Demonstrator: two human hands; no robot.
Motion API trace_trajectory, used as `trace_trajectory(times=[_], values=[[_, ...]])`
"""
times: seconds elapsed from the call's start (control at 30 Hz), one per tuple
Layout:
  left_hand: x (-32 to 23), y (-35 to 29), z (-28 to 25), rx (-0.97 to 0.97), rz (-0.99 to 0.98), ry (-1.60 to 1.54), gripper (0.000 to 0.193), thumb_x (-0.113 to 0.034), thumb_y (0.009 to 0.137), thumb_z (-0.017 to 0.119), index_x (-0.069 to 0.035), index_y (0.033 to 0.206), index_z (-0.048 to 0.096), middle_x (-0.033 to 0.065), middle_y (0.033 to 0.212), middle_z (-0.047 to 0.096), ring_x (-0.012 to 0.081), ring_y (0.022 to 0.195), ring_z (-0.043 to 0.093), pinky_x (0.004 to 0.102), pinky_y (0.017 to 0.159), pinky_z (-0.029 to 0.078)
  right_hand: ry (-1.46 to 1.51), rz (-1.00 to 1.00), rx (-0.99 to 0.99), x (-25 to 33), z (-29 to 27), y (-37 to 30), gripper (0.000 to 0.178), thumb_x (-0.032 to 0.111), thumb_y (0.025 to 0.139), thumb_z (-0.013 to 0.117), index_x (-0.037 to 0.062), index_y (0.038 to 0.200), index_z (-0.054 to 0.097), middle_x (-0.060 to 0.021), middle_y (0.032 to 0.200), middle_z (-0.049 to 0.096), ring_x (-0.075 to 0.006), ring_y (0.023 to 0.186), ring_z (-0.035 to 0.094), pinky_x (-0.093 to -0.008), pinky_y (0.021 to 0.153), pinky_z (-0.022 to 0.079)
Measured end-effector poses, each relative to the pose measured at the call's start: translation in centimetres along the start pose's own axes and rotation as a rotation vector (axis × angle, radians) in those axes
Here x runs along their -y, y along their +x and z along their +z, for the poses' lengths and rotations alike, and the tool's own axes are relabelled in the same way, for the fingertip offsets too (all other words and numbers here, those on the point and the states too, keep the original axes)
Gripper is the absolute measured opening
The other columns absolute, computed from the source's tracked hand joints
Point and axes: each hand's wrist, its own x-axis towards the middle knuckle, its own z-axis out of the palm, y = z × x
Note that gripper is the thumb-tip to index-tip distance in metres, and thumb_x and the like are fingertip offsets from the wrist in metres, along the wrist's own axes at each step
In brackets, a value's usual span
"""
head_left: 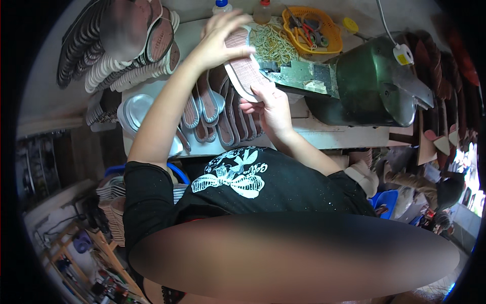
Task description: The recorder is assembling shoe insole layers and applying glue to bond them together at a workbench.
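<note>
A brown woven-textured insole with a white rim is held at a slant above the white worktable. My left hand is closed around its upper end, thumb across the top face and fingers slightly blurred. At the lower end, my right hand pinches the edge between the thumb on top and fingers beneath. The insole is close to the flat arm of a dark green machine; I cannot tell whether they touch. Beneath my hands, several brown insoles with silvery edges lie overlapping on the table.
Tall stacks of white-edged soles stand at the far left. Pale cords lie in a heap beside a yellow basket of tools. A blue-capped bottle and a red-capped bottle stand behind. A white cable box hangs over the machine.
</note>
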Motion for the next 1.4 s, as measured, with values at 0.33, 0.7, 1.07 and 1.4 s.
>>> trace_trajectory(times=[0.33, 0.7, 1.07, 1.4], values=[[-0.9, 4.9, -2.6, 1.037, 0.077, 0.036, 0.039, -0.044, 0.079, 0.064, -0.005, 0.085, 0.060, 0.0041, 0.065, 0.051, 0.0204, 0.068, 0.053, 0.0440, 0.104, 0.024, 0.031, 0.056, -0.023, 0.8, 0.8, 1.1, 0.035, 0.027, 0.092, 0.056, -0.0062, 0.103, 0.059, -0.0145, 0.088, 0.066, -0.0178, 0.072, 0.067, -0.0244, 0.063, 0.054], [-2.0, 1.4, -2.9, 0.977, -0.361, -0.378, 0.038, -0.037, 0.086, 0.062, 0.000, 0.078, 0.060, 0.0004, 0.064, 0.053, 0.0067, 0.062, 0.046, 0.0259, 0.056, 0.040, 0.004, 0.039, -0.034, 0.7, 0.5, 1.3, 0.044, 0.034, 0.094, 0.051, -0.0091, 0.092, 0.061, -0.0166, 0.082, 0.067, -0.0192, 0.069, 0.068, -0.0235, 0.060, 0.054], [-2.9, -1.1, -2.9, 0.781, -0.527, -0.445, 0.035, -0.035, 0.088, 0.062, -0.004, 0.071, 0.060, -0.0034, 0.062, 0.055, 0.0031, 0.055, 0.047, 0.0195, 0.049, 0.038, -0.004, -0.056, 0.034, 0.4, 0.5, 1.4, 0.042, 0.034, 0.092, 0.055, -0.0071, 0.096, 0.063, -0.0149, 0.086, 0.067, -0.0181, 0.071, 0.067, -0.0230, 0.062, 0.054], [-6.6, -2.6, -2.6, 0.661, -0.871, -0.432, 0.044, -0.047, 0.084, 0.061, -0.009, 0.063, 0.062, -0.0023, 0.051, 0.054, 0.0051, 0.039, 0.046, 0.0185, 0.039, 0.028, 0.078, -0.112, 0.110, -0.6, -0.7, 1.4, 0.031, 0.026, 0.089, 0.061, -0.0032, 0.097, 0.062, -0.0087, 0.088, 0.065, -0.0130, 0.077, 0.064, -0.0248, 0.069, 0.051]])
